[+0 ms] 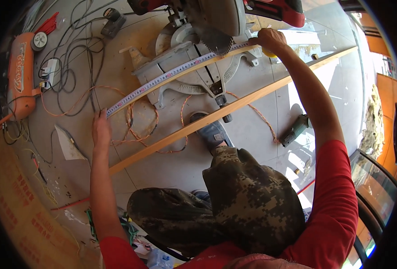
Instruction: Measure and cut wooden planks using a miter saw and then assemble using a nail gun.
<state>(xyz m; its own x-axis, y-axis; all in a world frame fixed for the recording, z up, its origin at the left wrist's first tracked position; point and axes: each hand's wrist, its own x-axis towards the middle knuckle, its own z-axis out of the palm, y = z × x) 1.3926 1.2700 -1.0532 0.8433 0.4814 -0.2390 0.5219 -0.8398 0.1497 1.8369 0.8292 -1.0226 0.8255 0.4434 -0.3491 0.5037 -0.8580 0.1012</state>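
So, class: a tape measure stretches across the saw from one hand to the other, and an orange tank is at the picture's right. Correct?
No: the head view shows the orange tank at the picture's left. The tape measure does stretch across the saw from left hand to right hand.

Can read small dark numerals (153, 82) along the white tape measure (171, 72), broken at intervals by reddish ones. Can also see large lettering (21, 67) along the orange tank (29, 78) at left, and rows of reddish characters (26, 190) across the brown sheet (28, 213) at lower left, probably too skewed and soft to make out fully.
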